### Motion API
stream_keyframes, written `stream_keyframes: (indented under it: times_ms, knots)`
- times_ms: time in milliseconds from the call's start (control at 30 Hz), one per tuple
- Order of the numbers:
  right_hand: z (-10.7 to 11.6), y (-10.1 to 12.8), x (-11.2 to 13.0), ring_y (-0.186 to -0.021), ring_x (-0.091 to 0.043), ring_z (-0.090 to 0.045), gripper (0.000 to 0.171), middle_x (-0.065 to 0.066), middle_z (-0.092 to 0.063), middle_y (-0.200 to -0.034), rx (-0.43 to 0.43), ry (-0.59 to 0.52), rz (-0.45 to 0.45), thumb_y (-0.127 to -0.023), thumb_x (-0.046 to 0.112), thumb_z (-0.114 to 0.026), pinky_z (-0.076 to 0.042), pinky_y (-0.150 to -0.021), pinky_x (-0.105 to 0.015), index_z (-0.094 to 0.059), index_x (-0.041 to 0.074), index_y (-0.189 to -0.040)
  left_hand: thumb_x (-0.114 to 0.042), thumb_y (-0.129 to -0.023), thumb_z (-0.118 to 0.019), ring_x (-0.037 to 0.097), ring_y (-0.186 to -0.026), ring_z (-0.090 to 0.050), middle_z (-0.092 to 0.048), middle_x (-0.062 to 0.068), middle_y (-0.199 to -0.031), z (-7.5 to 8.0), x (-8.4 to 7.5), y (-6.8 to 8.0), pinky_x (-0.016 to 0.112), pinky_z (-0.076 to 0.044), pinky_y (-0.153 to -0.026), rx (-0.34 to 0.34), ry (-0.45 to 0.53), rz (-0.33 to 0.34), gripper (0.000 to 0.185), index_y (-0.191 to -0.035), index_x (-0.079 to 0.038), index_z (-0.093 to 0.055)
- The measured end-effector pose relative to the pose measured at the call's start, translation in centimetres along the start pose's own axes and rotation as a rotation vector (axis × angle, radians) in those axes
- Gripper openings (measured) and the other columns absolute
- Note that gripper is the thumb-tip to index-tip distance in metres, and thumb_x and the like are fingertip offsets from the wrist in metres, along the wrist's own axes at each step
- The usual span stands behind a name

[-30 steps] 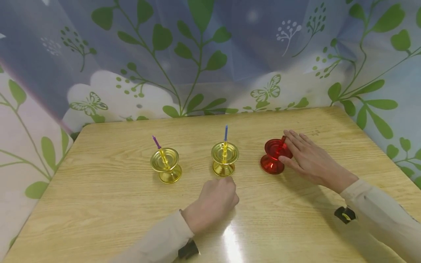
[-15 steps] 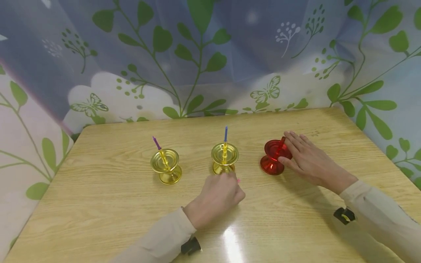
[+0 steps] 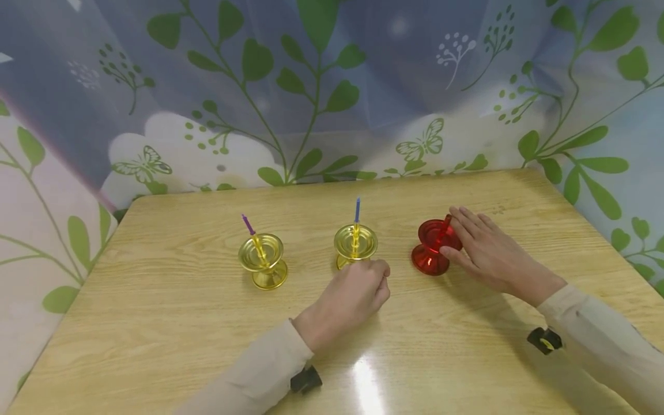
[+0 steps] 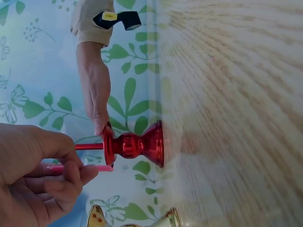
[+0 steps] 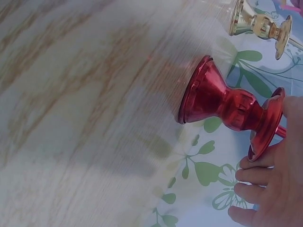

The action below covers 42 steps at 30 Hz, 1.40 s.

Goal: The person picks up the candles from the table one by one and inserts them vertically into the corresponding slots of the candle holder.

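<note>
My left hand (image 3: 346, 301) is low in front of the middle gold candle holder, partly covering its base. A thin pink candle (image 4: 105, 168) is pinched between its thumb and fingers, visible in the left wrist view. To the right stands a red candle holder (image 3: 430, 264), whose narrow red tube (image 4: 89, 146) rises from the dish with no candle in it. My right hand (image 3: 490, 256) holds that dish at its right side, the thumb at the near rim and the mostly straight fingers at the far rim. The red base rests flat on the table.
The middle gold candle holder (image 3: 342, 239) bears a blue candle (image 3: 357, 210). Further left, another gold candle holder (image 3: 270, 278) carries a tilted purple candle (image 3: 248, 225). All stand on a wooden table (image 3: 171, 323), with a leaf-patterned curtain (image 3: 207, 138) behind it.
My left hand has moved to the right and a little away from me, now overlapping the middle holder's base. The right hand and the red candle holder have stayed put.
</note>
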State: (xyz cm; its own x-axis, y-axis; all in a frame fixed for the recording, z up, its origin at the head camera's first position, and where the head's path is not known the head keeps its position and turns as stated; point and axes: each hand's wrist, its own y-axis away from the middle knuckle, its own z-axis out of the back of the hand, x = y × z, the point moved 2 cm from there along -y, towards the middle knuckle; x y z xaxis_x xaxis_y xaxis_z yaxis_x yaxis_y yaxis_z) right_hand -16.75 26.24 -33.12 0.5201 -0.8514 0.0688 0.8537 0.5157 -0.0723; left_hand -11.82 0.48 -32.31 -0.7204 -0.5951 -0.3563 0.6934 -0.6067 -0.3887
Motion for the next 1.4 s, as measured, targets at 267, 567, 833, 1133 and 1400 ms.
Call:
stream_keyframes:
  times_ms: [267,567,833,1133,1400]
  knots:
    - [0.0,-0.1,-0.2,-0.142,-0.044,-0.019,0.073,-0.029,-0.024,-0.153,-0.005,0.004,-0.014,-0.102,0.045,-0.040,-0.017,-0.114,-0.057,-0.030,-0.014,-0.144,0.005,-0.078,-0.062,0.006,-0.063,-0.049,-0.060,0.000,-0.071,0.3,0.1,-1.0,0.009,-0.037,-0.053,-0.021,0.110,0.002,0.009,-0.077,-0.003,-0.066]
    - [0.2,-0.4,0.1,-0.141,-0.045,-0.019,0.073,-0.030,-0.024,-0.153,0.001,0.008,-0.011,-0.102,0.046,-0.040,-0.018,-0.113,-0.058,-0.031,-0.014,-0.143,0.003,-0.077,-0.064,0.006,-0.060,-0.048,-0.057,-0.001,-0.067,1.0,-0.5,-3.8,0.009,-0.036,-0.052,-0.102,0.172,0.018,0.008,-0.077,-0.004,-0.067]
    - [0.2,-0.4,0.1,-0.143,-0.044,-0.017,0.074,-0.030,-0.022,-0.154,0.013,-0.008,-0.014,-0.102,0.046,-0.040,-0.018,-0.113,-0.058,-0.027,-0.013,-0.145,-0.002,-0.081,-0.066,0.004,-0.058,-0.044,-0.053,-0.004,-0.064,1.9,-1.8,-7.6,0.010,-0.034,-0.049,-0.036,0.135,0.088,0.008,-0.075,-0.008,-0.064]
    - [0.1,0.2,-0.1,-0.143,-0.044,-0.015,0.074,-0.032,-0.016,-0.154,0.014,-0.040,0.004,-0.104,0.042,-0.039,-0.017,-0.113,-0.059,-0.018,-0.013,-0.148,-0.008,-0.090,-0.061,0.002,-0.057,-0.047,-0.059,-0.006,-0.065,1.8,-3.7,-11.4,0.009,-0.037,-0.051,0.002,0.160,0.056,0.016,-0.077,-0.009,-0.070]
    - [-0.1,0.2,0.0,-0.140,-0.048,-0.021,0.073,-0.035,-0.020,-0.151,0.008,0.006,0.018,-0.104,0.042,-0.040,-0.019,-0.112,-0.059,-0.025,-0.018,-0.143,-0.016,-0.097,-0.059,0.001,-0.067,-0.055,-0.068,-0.004,-0.080,1.1,-3.6,-12.5,0.007,-0.041,-0.058,-0.038,0.180,0.116,0.018,-0.092,-0.006,-0.074]
